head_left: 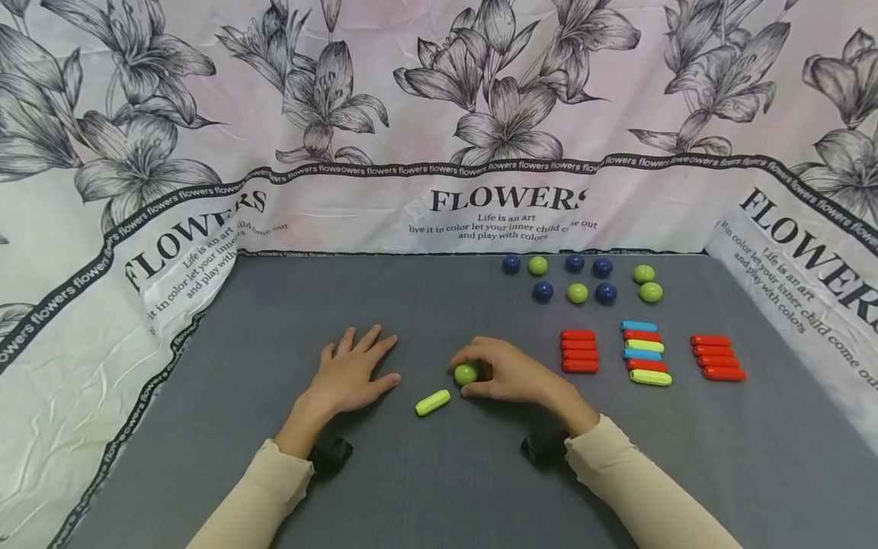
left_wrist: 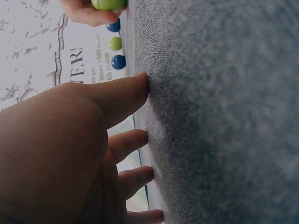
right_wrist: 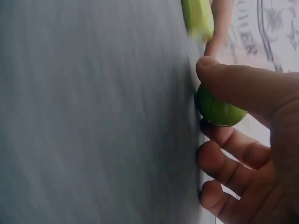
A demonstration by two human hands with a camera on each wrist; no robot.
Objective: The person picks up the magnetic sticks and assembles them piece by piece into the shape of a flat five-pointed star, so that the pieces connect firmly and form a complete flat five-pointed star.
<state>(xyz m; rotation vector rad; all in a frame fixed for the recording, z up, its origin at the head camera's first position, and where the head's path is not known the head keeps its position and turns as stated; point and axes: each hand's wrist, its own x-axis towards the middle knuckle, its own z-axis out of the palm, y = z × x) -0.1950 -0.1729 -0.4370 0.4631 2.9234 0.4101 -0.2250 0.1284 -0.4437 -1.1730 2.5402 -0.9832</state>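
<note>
My right hand (head_left: 511, 372) holds a green ball (head_left: 465, 374) between thumb and fingers, low over the grey cloth. In the right wrist view the ball (right_wrist: 219, 106) sits behind the thumb, with the fingers curled beneath it. A yellow-green stick (head_left: 433, 402) lies slantwise on the cloth, just left of and nearer than the ball. My left hand (head_left: 353, 374) rests palm down to the left of that stick, fingers spread and nothing held. In the left wrist view the fingertips of the left hand (left_wrist: 70, 135) meet the cloth.
Blue balls (head_left: 574, 263) and green balls (head_left: 578, 293) stand at the back right. Before them lie a stack of red sticks (head_left: 579, 351), a row of mixed-colour sticks (head_left: 643, 354) and another red group (head_left: 717, 358). A flower-printed curtain (head_left: 507, 206) borders the grey table (head_left: 439, 488).
</note>
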